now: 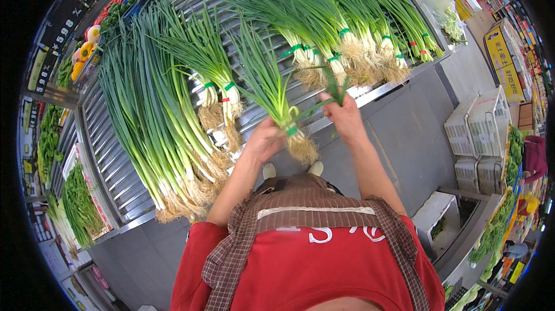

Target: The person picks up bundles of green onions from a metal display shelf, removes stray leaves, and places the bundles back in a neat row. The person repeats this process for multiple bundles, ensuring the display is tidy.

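My left hand (pixel 263 141) grips a bunch of scallions (pixel 277 98) just above its roots, where green tape (pixel 292 130) binds the stalks. Its leaves point away from me over the slatted metal display shelf (pixel 256 61), and the brown roots hang towards my body. To the right, my right hand (pixel 344 115) pinches a few loose green leaves (pixel 334 85); motion blurs them a little. On the shelf left of my left hand lie shorter taped scallion bunches (pixel 204 61) and a pile of long, thick leeks (pixel 151 115). More taped bunches (pixel 329 20) lie beyond my right hand.
The shelf's metal front edge (pixel 373 94) runs beneath my hands. White plastic crates (pixel 481 124) are stacked on the right, near an open white foam box (pixel 438 220). A basket of peppers (pixel 84 57) stands at the left. A person in a dark red top (pixel 535 159) is at the far right.
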The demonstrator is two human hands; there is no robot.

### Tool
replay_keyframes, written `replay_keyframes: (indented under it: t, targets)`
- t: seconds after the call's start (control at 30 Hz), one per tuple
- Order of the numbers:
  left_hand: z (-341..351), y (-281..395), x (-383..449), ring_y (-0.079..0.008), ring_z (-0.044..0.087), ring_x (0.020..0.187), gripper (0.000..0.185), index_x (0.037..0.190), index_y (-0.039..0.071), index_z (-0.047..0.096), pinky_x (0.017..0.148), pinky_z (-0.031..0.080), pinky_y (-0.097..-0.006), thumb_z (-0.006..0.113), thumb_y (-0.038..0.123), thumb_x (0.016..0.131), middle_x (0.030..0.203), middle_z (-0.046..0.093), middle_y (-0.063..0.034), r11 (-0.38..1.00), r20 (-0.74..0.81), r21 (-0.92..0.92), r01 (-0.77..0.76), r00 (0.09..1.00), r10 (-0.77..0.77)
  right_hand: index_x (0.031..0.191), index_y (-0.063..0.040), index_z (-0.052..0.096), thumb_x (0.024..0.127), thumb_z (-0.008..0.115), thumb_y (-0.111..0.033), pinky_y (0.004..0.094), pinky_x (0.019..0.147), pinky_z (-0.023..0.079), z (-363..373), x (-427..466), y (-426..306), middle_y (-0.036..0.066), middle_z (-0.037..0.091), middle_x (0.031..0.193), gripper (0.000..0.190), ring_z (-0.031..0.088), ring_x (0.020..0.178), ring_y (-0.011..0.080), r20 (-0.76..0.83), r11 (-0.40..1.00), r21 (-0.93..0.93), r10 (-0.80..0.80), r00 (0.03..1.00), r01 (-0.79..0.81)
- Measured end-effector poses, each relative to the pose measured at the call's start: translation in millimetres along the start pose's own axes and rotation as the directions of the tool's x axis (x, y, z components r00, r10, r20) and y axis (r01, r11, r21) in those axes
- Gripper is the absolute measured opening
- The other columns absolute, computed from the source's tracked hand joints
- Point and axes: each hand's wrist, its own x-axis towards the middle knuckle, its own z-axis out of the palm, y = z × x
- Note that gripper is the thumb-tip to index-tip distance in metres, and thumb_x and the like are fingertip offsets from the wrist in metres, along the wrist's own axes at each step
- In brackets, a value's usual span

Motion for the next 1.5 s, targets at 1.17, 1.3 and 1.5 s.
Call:
replay_keyframes:
  t: [1.17,1.3,1.5]
  targets:
    - [11,228,-45,-0.0206,0.060,0.062,0.055,0.132,-0.001,0.043,0.062,0.049,-0.0332,0.054,0.031,0.089,0.071,0.060,-0.0073,0.684,0.029,0.464,-0.563,0.782,0.623,0.100,-0.005,0.060,0.092,0.060,-0.021,0.0243,0.049,0.032,15,-14,40,-0.003,0.042,0.068,0.018,0.038,0.054,0.0086,0.168,0.767,0.476,0.401,0.901,-0.430]
    - [-56,152,-9,-0.0208,0.064,0.079,0.025,0.095,0.003,0.060,0.087,0.048,-0.0404,0.061,0.027,0.089,0.078,0.065,-0.0080,0.871,-0.442,0.480,-0.101,0.830,0.340,0.101,-0.008,0.062,0.091,0.060,-0.025,0.0248,0.052,0.037,50,8,55,0.000,0.051,0.076,0.020,0.044,0.060,0.0094,0.238,0.854,0.320,0.347,0.907,-0.410]
    - [-109,115,7,-0.0241,0.066,0.073,0.026,0.106,0.002,0.056,0.065,0.057,-0.0364,0.059,0.024,0.092,0.088,0.065,-0.0127,0.912,-0.529,0.209,-0.354,0.743,0.410,0.125,-0.005,0.055,0.097,0.051,-0.027,0.0224,0.056,0.041,115,71,74,0.006,0.061,0.112,0.036,0.050,0.067,0.0084,0.248,0.939,-0.104,0.344,0.906,-0.329]
